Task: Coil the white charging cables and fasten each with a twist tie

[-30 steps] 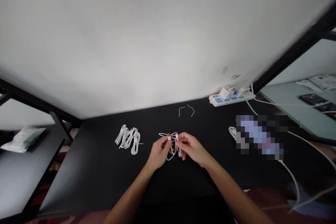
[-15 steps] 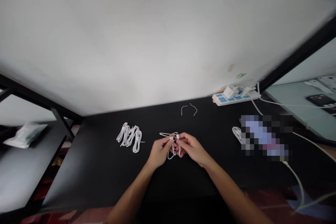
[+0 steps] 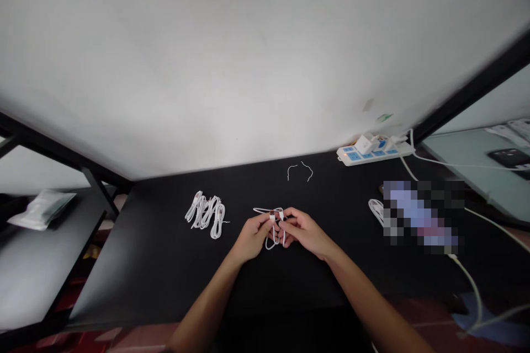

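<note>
A white charging cable (image 3: 272, 241) is held between my two hands above the black table, its loops hanging below the fingers and one loop reaching out to the left. My left hand (image 3: 253, 236) pinches the cable just under a white plug with a metal end. The thumb and fingers of my right hand (image 3: 304, 231) close on the cable by its other white plug. Both plugs point away from me, side by side. Left of my hands lie several coiled white cables (image 3: 206, 213) in a row. Two thin white twist ties (image 3: 307, 170) rest beyond my hands.
A white power strip (image 3: 375, 153) with chargers plugged in stands against the wall at the back right. A blurred-out object (image 3: 418, 212) lies on the right of the black table (image 3: 157, 276), with another coiled white cable (image 3: 376, 209) beside it. A plastic bag (image 3: 43, 208) lies far left.
The plug in my left hand has turned slightly, so its metal end shows more clearly. Both hands keep their hold on the cable. The whole view has shifted a little.
</note>
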The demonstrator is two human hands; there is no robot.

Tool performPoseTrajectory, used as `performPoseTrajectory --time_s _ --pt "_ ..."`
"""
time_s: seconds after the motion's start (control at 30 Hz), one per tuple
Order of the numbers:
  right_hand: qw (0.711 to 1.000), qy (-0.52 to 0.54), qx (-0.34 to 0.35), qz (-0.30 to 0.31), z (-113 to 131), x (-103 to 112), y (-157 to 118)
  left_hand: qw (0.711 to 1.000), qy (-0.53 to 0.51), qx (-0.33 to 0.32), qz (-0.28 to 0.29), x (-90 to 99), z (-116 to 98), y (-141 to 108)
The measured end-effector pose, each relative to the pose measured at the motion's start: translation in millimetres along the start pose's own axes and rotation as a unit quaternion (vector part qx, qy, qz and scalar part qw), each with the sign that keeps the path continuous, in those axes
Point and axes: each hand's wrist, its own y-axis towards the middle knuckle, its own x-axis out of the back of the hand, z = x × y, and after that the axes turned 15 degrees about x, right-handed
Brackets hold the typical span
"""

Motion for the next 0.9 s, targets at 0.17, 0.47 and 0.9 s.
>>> performPoseTrajectory --time_s 0.17,0.47,0.9 --pt "1.000 -0.006 0.006 0.009 2 0 -1 1.000 0.009 0.000 0.003 0.4 0 1" --pt "0.992 -0.038 0.124 -0.004 -9 -3 -7 0.996 0.031 -0.075 -0.021 5.1 7 -5" --pt "0.978 -0.052 0.199 -0.025 -17 -5 -12 0.990 0.085 -0.106 -0.027 6.7 14 -3"
